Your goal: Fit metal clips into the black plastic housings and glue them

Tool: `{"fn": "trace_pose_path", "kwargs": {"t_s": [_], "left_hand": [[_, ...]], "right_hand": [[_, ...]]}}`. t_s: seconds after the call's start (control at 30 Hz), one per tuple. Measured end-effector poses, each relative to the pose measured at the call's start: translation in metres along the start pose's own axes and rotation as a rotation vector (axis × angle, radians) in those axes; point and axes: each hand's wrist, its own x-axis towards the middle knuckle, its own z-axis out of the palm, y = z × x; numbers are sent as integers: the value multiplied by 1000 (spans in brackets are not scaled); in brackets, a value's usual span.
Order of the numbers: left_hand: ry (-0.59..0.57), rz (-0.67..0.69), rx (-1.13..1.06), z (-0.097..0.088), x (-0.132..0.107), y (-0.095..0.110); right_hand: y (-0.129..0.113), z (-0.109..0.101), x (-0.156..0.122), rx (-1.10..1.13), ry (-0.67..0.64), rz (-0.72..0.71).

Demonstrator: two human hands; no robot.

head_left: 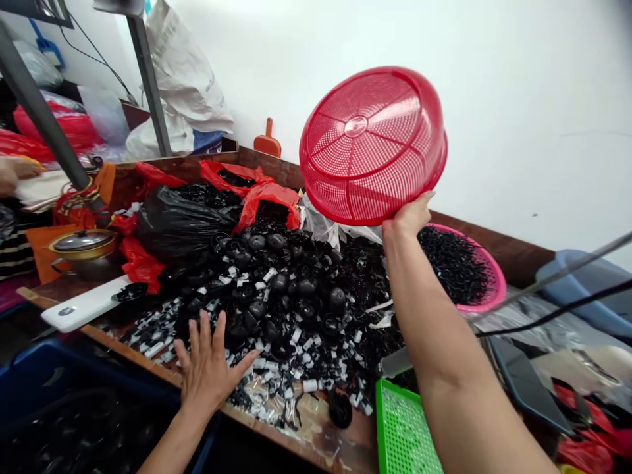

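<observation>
My right hand (412, 214) grips the rim of a red plastic colander (365, 141), raised above the table and tilted so its perforated underside faces me. My left hand (207, 359) is spread, palm down, over the near part of a heap of small parts, with nothing in it; whether it touches them I cannot tell. Below and beyond that hand lie many small white pieces (310, 386) mixed with black bits. Rounded black plastic parts (279, 283) are piled in the middle of the table.
Behind the heap stand a black plastic bag (185, 224) and red bags (271, 197). On the right are a pink basket (498, 276) of black pieces and a green perforated tray (402, 428). A blue bin (59, 359) sits below the left table edge. Another person's hand (14, 172) shows far left.
</observation>
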Motion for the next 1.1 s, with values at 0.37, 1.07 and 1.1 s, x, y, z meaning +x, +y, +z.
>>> {"fn": "trace_pose_path", "kwargs": {"t_s": [0.37,1.07,1.1], "left_hand": [[18,3,-62,-1,-1,-8],[62,-12,-124,-8,0,-4],[63,-11,-124,-8,-1,-4]], "right_hand": [[-10,66,-9,-556,-289,-831],[40,76,-86,-1207,-630,-612],[41,74,-90,-1175,-673,-626]]}}
